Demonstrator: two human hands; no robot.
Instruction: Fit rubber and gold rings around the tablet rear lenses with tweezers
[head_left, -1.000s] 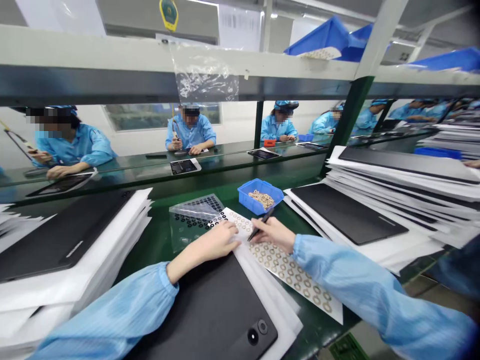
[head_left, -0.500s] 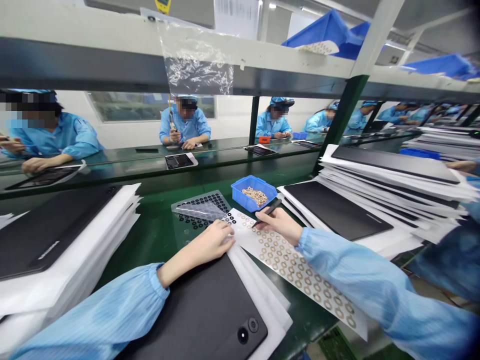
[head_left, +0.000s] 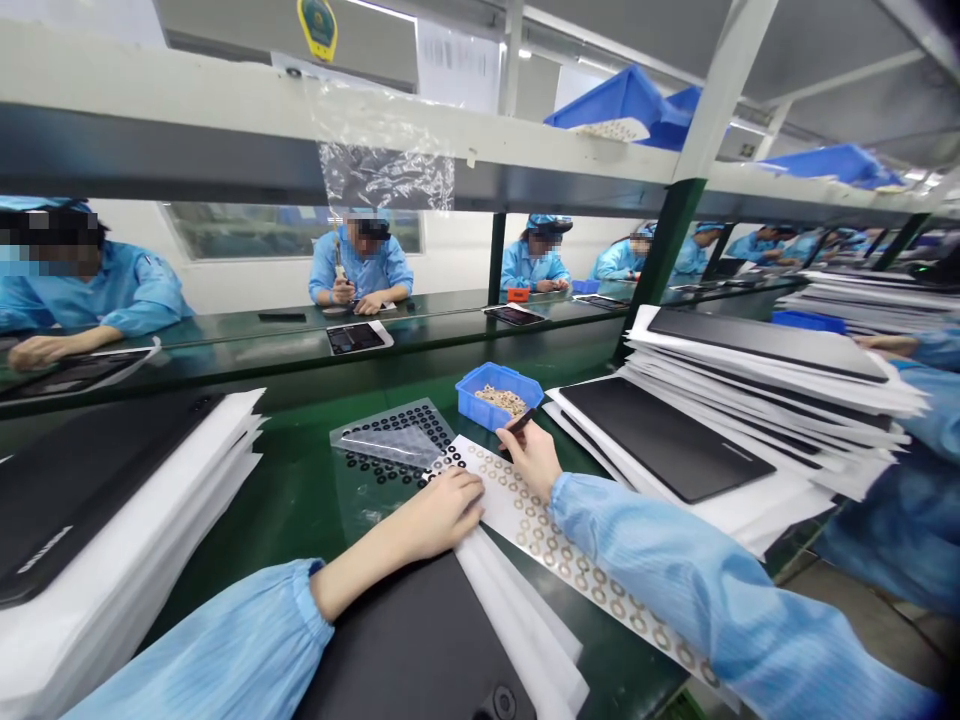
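My right hand [head_left: 534, 458] is closed around slim black tweezers [head_left: 519, 424], over the upper part of a white sheet of tan ring stickers [head_left: 585, 570]. My left hand [head_left: 442, 512] lies at that sheet's left edge with its fingers curled together; what the fingertips pinch, if anything, is hidden. Under the left wrist is a black tablet [head_left: 420, 640] on white foam sheets [head_left: 517, 610]. Beyond the left hand a clear sheet with black rings [head_left: 390, 440] has a folded-over film. A blue bin [head_left: 480, 405] of small tan rings stands just past the right hand.
Stacks of tablets with white foam sheets rise at left [head_left: 150, 540] and right [head_left: 765, 400]. A shelf [head_left: 225, 120] crosses above the green bench, held by a post [head_left: 667, 250]. Several co-workers in blue sit opposite; another's sleeve [head_left: 930, 410] shows at far right.
My right hand has turned more upright and the tweezers have shifted, their tip now less visible. The left hand stays at the sheet's edge. The whole view has tilted slightly upward.
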